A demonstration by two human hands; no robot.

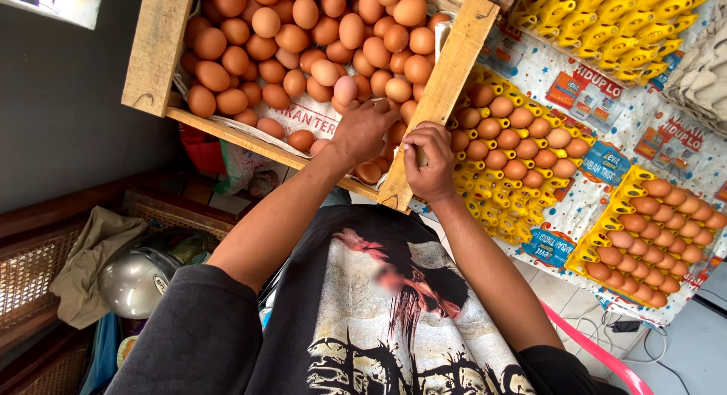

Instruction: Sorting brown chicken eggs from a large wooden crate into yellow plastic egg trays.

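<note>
Nearest the camera is the person's black printed shirt (pixel 379 319), with a pink plastic edge (pixel 598 349) at the right and a silver helmet (pixel 136 277) on a cloth at the left. Both forearms reach up to the wooden crate (pixel 439 99). The left hand (pixel 363 130) lies palm down among the brown eggs (pixel 303 31) at the crate's near corner, fingers curled, probably closed on one egg, though the knuckles hide it. The right hand (pixel 430 162) grips the crate's side slat, fingers wrapped narrow. Just beyond, a yellow tray (pixel 503 137) holds eggs in rows; a second yellow tray (pixel 651 236) lies farther right, with empty trays (pixel 606 24) stacked behind. The heap is piled high: a knock from the left wrist could roll eggs over the low front board, and squeezing could crack one.
</note>
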